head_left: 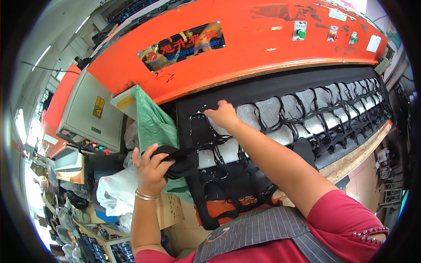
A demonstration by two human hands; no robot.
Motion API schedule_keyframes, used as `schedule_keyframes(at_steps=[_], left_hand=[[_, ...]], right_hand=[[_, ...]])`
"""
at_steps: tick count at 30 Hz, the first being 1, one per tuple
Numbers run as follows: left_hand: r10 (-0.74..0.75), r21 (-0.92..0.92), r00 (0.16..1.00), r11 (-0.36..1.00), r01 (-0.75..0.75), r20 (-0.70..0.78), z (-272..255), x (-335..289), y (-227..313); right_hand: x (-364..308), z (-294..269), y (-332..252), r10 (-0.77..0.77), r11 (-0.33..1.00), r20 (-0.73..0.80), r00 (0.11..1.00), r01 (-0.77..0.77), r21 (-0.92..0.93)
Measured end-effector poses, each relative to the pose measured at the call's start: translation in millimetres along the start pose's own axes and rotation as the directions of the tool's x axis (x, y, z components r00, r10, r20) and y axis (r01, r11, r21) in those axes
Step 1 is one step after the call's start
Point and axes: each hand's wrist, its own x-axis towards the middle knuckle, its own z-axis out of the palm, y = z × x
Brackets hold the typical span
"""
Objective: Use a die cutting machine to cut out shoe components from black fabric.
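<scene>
My left hand, with a bangle at the wrist, grips a small stack of flat black cut pieces with rounded ends. They stick out to the right of my fingers. Across the machine bed my right hand reaches over a black sheet near its left end. Its fingers look bent together at the sheet; what lies under them is hidden. Rightward the sheet is a web of thin black strips around cut-out openings, where a whitish board shows through.
Behind the bed rises a large orange press with push buttons. A grey control cabinet stands left, beside a green plastic sheet. White plastic bags and a cardboard box sit below my left hand. A worn wooden edge borders the bed.
</scene>
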Motion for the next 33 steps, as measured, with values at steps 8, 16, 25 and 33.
schedule_keyframes(at_steps=[8, 16, 25, 33], left_hand=[[-0.648, -0.692, 0.757, 0.507, 0.513, 0.086, -9, -49, -2], [-0.728, -0.852, 0.628, 0.118, 0.510, 0.275, -7, -47, -16], [-0.572, -0.865, 0.652, -0.386, 0.321, 0.498, 31, -12, -24], [-0.364, -0.798, 0.735, -0.454, 0.396, 0.572, 125, 35, -10]], right_hand=[[37, 54, -18, 0.242, 0.970, 0.376, 0.894, -0.213, -0.120], [28, 77, -31, 0.216, 0.860, 0.409, 0.887, 0.025, -0.510], [25, 79, 4, 0.179, 0.966, 0.371, 0.911, -0.233, 0.108], [4, 36, 16, -0.104, 0.478, 0.662, 0.742, -0.547, 0.687]])
